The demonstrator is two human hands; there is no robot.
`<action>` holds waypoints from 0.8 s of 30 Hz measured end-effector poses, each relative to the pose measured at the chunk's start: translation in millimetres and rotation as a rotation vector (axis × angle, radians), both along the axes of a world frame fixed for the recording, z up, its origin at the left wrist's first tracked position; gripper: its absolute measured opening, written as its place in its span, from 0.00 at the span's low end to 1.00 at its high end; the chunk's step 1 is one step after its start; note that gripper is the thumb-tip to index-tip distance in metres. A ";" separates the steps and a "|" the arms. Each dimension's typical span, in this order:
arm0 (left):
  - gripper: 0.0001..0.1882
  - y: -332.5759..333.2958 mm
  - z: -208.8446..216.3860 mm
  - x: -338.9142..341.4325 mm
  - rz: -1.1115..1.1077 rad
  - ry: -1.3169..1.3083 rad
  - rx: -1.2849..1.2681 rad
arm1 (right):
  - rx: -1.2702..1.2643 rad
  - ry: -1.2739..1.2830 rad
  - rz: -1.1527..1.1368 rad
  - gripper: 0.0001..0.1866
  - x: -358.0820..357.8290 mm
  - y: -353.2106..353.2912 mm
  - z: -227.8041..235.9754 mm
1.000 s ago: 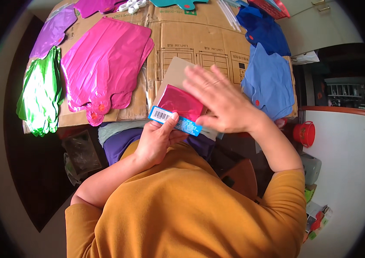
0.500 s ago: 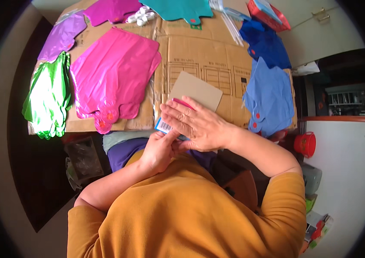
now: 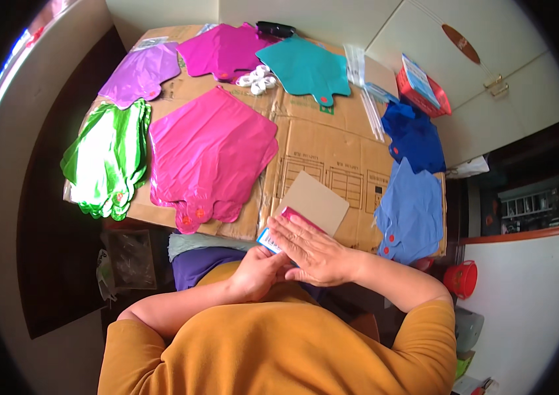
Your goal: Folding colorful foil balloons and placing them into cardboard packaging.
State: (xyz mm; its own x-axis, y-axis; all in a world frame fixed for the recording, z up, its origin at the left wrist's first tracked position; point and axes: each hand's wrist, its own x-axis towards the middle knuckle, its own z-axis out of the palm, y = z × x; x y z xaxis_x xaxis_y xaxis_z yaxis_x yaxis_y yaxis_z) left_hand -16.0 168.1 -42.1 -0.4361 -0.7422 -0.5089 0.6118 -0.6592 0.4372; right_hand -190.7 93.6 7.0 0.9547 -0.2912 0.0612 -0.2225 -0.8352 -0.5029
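Note:
My left hand (image 3: pixel 259 272) is closed on the near end of a small flat packet (image 3: pixel 267 241) with a blue-edged white label, at the table's front edge. Across the packet lies my right hand (image 3: pixel 316 253), its fingers stretched out flat, covering much of it. A strip of shiny pink (image 3: pixel 300 220) shows just past the right fingers; whether it belongs to the packet is hidden. Partly under it, a beige square card (image 3: pixel 322 197) rests on the cardboard. To the left spreads a stack of flat bright pink foil balloons (image 3: pixel 217 155), with round red marks on their tabs.
Cardboard (image 3: pixel 332 141) covers the table. Around it lie foil balloons: green (image 3: pixel 109 158), lilac (image 3: pixel 140 74), magenta (image 3: pixel 227 49), teal (image 3: pixel 306 66), dark blue (image 3: pixel 416 135) and light blue (image 3: pixel 412 210). White ribbon rolls (image 3: pixel 258 80), white sticks (image 3: pixel 373 113) and a red basket (image 3: pixel 443 105) stand farther back.
The view has tilted up, so the table's far edge and the cabinet show more. Both hands stay at the packet, with the right one still flat across it.

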 end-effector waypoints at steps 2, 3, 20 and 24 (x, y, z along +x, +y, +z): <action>0.11 1.5 10.4 0.8 0.017 -0.093 0.034 | 0.223 -0.040 -0.081 0.31 10.3 -24.5 34.1; 0.10 1.7 9.8 1.6 -0.022 -0.082 -0.001 | 0.392 -0.056 -0.135 0.25 10.9 -50.4 50.9; 0.11 2.8 -8.9 23.8 -0.177 -0.053 -0.231 | 0.196 -0.322 -0.734 0.07 63.0 -238.8 69.5; 0.10 0.6 -5.2 21.2 -0.162 0.016 -0.180 | 0.855 -0.479 -0.593 0.05 0.1 -128.7 101.2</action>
State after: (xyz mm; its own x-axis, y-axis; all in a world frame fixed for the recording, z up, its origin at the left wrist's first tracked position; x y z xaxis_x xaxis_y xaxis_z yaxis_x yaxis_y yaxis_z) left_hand 5.3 168.8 -47.3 -0.5639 -0.7397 -0.3672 0.5119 -0.6620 0.5475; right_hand -190.6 -35.1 108.2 0.5850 -0.8093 -0.0533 -0.0998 -0.0067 -0.9950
